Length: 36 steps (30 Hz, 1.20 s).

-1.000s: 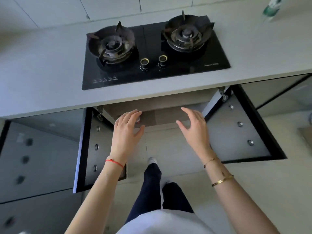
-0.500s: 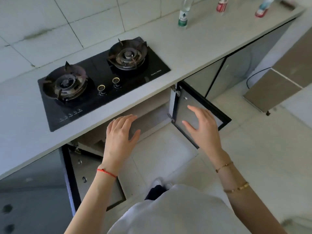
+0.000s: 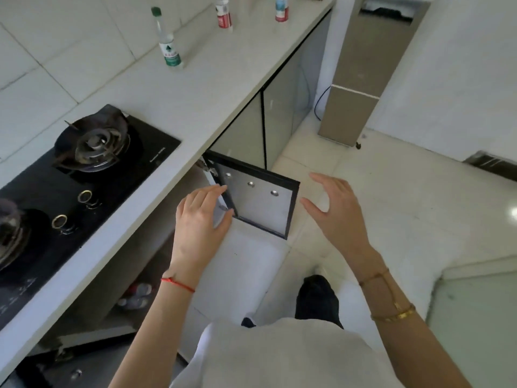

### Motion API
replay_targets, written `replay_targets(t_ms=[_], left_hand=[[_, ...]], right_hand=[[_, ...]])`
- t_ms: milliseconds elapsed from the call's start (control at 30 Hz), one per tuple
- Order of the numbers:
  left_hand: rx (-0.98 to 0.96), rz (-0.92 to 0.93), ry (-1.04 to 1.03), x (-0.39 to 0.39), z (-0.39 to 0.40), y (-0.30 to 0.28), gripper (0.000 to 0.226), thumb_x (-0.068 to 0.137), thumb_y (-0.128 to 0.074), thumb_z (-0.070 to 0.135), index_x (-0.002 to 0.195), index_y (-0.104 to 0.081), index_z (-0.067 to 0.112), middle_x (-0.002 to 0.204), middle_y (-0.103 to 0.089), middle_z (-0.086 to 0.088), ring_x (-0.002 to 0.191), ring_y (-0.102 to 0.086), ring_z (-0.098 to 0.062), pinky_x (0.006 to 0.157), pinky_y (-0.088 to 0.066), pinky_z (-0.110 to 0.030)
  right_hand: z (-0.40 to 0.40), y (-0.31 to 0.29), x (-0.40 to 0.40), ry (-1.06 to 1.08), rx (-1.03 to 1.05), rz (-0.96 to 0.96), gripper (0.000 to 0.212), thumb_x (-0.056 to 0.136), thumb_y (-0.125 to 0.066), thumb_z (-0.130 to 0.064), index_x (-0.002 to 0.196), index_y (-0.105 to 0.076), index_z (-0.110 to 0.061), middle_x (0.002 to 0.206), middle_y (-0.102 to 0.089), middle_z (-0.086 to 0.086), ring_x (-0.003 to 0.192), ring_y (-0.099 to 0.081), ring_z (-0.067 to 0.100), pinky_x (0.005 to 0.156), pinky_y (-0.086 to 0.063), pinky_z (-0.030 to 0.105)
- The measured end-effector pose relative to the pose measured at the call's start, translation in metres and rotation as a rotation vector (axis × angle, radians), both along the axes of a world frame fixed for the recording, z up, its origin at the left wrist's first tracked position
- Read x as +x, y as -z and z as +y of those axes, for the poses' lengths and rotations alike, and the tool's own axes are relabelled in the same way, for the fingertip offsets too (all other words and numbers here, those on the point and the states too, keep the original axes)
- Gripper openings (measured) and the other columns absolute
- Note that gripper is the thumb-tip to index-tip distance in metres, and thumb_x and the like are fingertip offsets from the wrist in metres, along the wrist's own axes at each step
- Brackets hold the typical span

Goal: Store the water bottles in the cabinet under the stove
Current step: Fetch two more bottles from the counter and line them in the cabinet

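Neither grip holds anything. Left hand (image 3: pixel 200 219) hangs in front of the open cabinet (image 3: pixel 145 264) under the stove (image 3: pixel 84 175), fingers loose and slightly spread, fingertips near the hinged edge of the right cabinet door (image 3: pixel 258 203); contact with the door cannot be told. Right hand (image 3: pixel 340 211) is wide, fingers and thumb splayed, in the air right of that door and apart from it.

Right door stands swung out toward the floor (image 3: pixel 391 208), inner face up, three round fittings in a row. Left door (image 3: pixel 70 371) also open, at the near left edge.

Three bottles stand upright on the desk (image 3: pixel 195 88), far from the hands: a clear bottle with green cap and green label (image 3: pixel 167 43) nearest the stove, a red-labelled one (image 3: pixel 223 16) farther right, and a third (image 3: pixel 281 9) beyond it near the desk's far end; the tops of the last two are cut off by the frame.

Inside the cabinet, low and in shadow, a few bottles (image 3: pixel 137 296) lie on the shelf, red and white showing; blurred, count unclear.

Red string on left wrist, gold bracelets on right.
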<state>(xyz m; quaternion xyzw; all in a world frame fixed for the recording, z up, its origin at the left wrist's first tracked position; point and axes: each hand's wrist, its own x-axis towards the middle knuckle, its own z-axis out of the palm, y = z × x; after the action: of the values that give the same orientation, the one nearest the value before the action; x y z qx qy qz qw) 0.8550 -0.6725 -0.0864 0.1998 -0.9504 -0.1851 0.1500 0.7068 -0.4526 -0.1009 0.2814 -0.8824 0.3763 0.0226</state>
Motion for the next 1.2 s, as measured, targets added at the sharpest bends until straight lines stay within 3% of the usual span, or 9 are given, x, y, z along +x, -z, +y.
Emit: replay_targets(t_ms=[200,433,567,633,700,933,1200], left_hand=[[-0.008,0.068,0.042,-0.117,0.044,0.001,0.044,0.088,-0.067,0.022,0.130,-0.056,0.017,0.125,-0.062,-0.004,0.121,-0.054,-0.025,0.106,-0.039,-0.047],[0.010,0.167,-0.038,-0.246,0.097,-0.003,0.043,0.087,-0.067,0.022,0.128,-0.058,0.013,0.118,-0.065,-0.007,0.110,-0.058,-0.032,0.093,-0.047,-0.050],[0.010,0.162,-0.091,-0.297,0.101,-0.006,0.043,0.088,-0.067,0.023,0.129,-0.057,0.015,0.115,-0.065,-0.006,0.108,-0.058,-0.032,0.091,-0.049,-0.054],[0.026,0.161,-0.126,-0.320,0.097,-0.007,0.042,0.089,-0.065,0.025,0.129,-0.056,0.016,0.114,-0.065,-0.006,0.109,-0.058,-0.031,0.091,-0.048,-0.056],[0.036,0.172,-0.153,-0.343,0.087,-0.006,0.041,0.090,-0.062,0.028,0.128,-0.056,0.016,0.114,-0.065,-0.005,0.110,-0.058,-0.030,0.091,-0.049,-0.055],[0.071,0.203,-0.280,-0.432,0.040,0.001,0.041,0.091,-0.063,0.024,0.130,-0.054,0.017,0.125,-0.063,-0.002,0.120,-0.054,-0.026,0.100,-0.046,-0.051],[0.051,0.239,-0.436,-0.522,-0.033,-0.015,0.041,0.090,-0.065,0.020,0.130,-0.056,0.017,0.126,-0.063,0.001,0.122,-0.053,-0.022,0.103,-0.044,-0.047]], right_hand=[[0.047,-0.004,-0.097,0.055,0.002,-0.009,0.047,0.088,-0.068,-0.030,0.131,-0.054,-0.017,0.123,-0.062,0.000,0.118,-0.049,0.016,0.101,-0.040,0.030],[0.092,-0.025,-0.237,-0.027,0.045,0.001,0.047,0.088,-0.067,-0.032,0.130,-0.055,-0.018,0.125,-0.062,-0.004,0.120,-0.049,0.016,0.103,-0.041,0.034],[0.088,-0.029,-0.307,-0.076,0.073,-0.002,0.047,0.088,-0.067,-0.034,0.130,-0.055,-0.018,0.125,-0.062,-0.002,0.120,-0.051,0.020,0.107,-0.016,0.005],[0.077,-0.030,-0.337,-0.117,0.071,-0.015,0.047,0.088,-0.066,-0.035,0.131,-0.054,-0.019,0.123,-0.062,-0.003,0.119,-0.051,0.019,0.108,-0.031,0.020],[0.061,-0.032,-0.367,-0.169,0.047,-0.020,0.048,0.087,-0.066,-0.036,0.131,-0.054,-0.020,0.123,-0.062,-0.003,0.119,-0.051,0.018,0.100,-0.043,0.034],[-0.020,-0.023,-0.473,-0.327,0.047,0.025,0.049,0.088,-0.067,-0.035,0.133,-0.053,-0.019,0.123,-0.061,-0.003,0.116,-0.049,0.012,0.096,-0.039,0.026],[-0.134,-0.034,-0.583,-0.466,0.034,0.075,0.051,0.087,-0.068,-0.035,0.132,-0.053,-0.017,0.122,-0.063,0.000,0.119,-0.052,0.018,0.099,-0.042,0.029]])
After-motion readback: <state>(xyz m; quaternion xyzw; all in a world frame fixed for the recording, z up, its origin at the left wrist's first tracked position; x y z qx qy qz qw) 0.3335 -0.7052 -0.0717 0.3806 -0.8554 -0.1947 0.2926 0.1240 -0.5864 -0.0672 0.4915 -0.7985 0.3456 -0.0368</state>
